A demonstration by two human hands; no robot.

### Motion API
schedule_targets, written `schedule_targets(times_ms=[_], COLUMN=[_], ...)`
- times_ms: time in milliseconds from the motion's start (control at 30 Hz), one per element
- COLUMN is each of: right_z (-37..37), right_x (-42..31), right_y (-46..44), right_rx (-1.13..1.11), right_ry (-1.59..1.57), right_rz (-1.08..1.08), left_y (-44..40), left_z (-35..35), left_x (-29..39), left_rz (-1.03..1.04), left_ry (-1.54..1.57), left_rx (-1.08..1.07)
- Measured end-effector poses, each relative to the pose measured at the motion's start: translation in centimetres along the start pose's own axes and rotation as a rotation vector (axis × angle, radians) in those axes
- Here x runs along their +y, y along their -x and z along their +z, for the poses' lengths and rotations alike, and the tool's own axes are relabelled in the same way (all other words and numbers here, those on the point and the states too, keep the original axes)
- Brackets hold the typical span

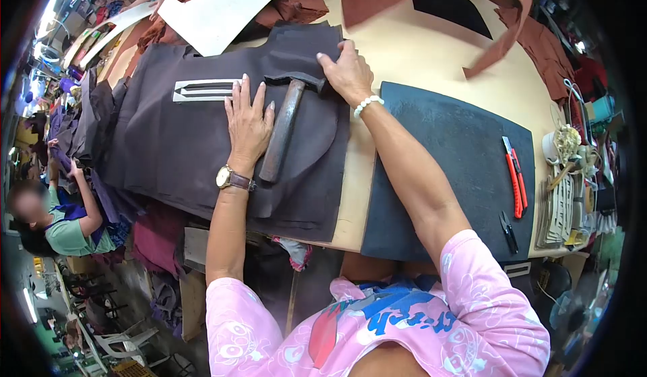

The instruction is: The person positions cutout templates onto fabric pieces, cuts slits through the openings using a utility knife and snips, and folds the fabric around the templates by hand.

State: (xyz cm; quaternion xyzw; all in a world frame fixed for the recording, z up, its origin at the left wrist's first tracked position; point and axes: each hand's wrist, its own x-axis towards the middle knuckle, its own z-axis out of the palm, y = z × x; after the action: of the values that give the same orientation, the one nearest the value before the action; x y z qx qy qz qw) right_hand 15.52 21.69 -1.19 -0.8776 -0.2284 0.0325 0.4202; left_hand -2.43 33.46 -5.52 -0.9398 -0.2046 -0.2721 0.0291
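In the head view, one left hand (248, 124) lies flat on the dark cloth (182, 137) at 10 o'clock, fingers straight and slightly apart, the tips at the end of one pale slotted template (205, 90). One right hand (350, 73) rests at the cloth's edge towards 12 o'clock, thumb spread from the fingers; whether it grips the cloth I cannot tell. Between the hands lies one hammer (283, 131), on the cloth towards 11 o'clock. The cloth is layered; its layers cannot be counted.

On the table (431, 60), one black mat (438, 168) is at 3 o'clock, carrying red cutting tools (515, 181), one or two, and one pair of dark snips (508, 232) towards 4 o'clock. Blue lettering on the pink shirt (269, 350) at 6 o'clock reads partly "tch". One co-worker (81, 232) is near 9 o'clock.
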Motion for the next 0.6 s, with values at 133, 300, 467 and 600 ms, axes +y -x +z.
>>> schedule_targets(times_ms=[133,300,467,600], right_z=[1.3,2.4,1.6,0.3], right_x=[0.8,0.3,1.2,-0.3], right_y=[-0.6,-1.3,-2.0,0.1], right_rx=[-0.115,-0.147,-0.138,-0.025], right_ry=[-0.125,-0.449,-0.139,-0.086], right_rz=[-0.162,-0.445,-0.418,-0.918], left_y=[0.0,0.1,0.1,0.0], left_z=[0.2,0.2,0.1,0.1], left_x=[0.0,0.0,0.0,-0.1], left_rz=[0.012,0.005,0.008,0.009], left_ry=[-0.006,0.001,0.000,-0.004], left_rx=[0.010,0.015,0.014,0.018])
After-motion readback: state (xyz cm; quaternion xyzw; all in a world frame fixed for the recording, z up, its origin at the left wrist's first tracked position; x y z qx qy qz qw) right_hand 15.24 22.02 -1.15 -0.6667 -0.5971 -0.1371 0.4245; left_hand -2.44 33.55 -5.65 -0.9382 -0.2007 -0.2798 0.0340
